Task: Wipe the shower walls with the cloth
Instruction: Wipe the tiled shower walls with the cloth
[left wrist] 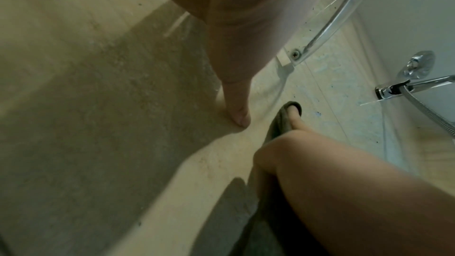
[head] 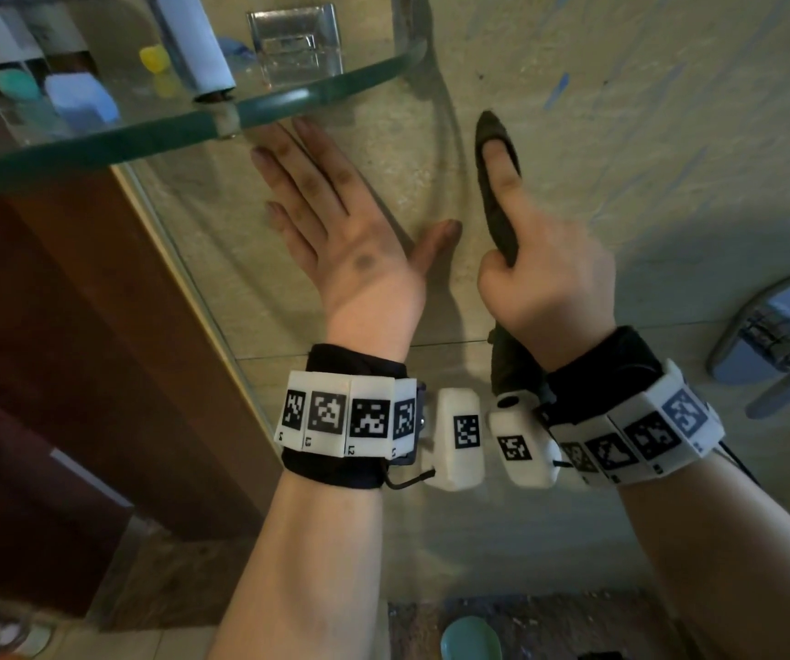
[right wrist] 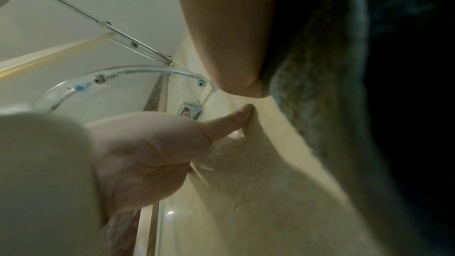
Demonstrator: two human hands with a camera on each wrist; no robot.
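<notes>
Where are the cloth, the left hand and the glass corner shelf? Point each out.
cloth (head: 498, 202), head view, on the dark fold beside the extended index finger.
left hand (head: 336, 216), head view, on the back of the hand.
glass corner shelf (head: 317, 95), head view, on its green curved front edge.

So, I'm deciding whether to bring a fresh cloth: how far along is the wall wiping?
Done: nothing I can confirm. In hand: the right hand grips the dark cloth, one finger pressing it to the wall, while the left hand rests flat beside it. Left: blue streaks and dark specks remain on the tile to the right.
</notes>
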